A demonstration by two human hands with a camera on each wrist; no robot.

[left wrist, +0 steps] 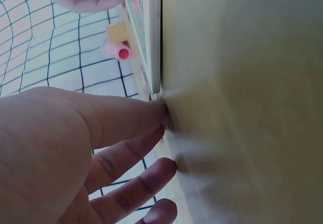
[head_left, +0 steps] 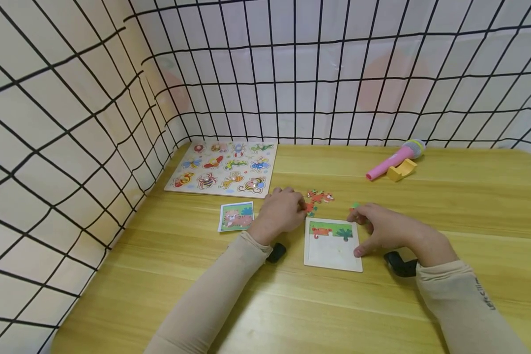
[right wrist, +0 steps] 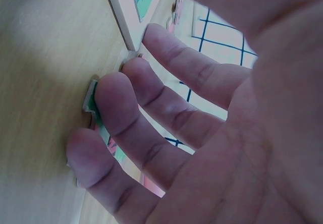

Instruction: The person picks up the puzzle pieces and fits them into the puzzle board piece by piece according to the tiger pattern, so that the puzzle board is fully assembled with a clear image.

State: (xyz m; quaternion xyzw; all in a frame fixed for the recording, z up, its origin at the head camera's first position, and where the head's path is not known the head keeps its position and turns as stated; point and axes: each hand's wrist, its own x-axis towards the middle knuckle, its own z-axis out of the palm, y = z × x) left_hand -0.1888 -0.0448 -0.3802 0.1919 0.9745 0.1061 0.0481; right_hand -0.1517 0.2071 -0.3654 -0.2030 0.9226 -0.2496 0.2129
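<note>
2 bare hands in beige sleeves work at a wooden table, seen from above. At the centre of the frame, a square puzzle tray lies flat, its top strip filled with orange and green picture pieces and its lower part bare.

The left hand, at the tray's upper left, reaches to loose puzzle pieces in red, orange and green just above the tray. Its thumb and index fingertip nearly meet beside a red bit, while the other fingers stand apart; I cannot tell whether they pinch it.

The right hand, right of centre, has its fingers spread and gently bent. The thumb touches the tray's right edge and the index fingertip its upper right corner; other fingertips rest by a green piece.

Left of centre lies a card with a pink animal. At upper left is a board of 12 insect-like figures; at upper right, a pink toy microphone beside a yellow block. Black wire mesh spans the top.
</note>
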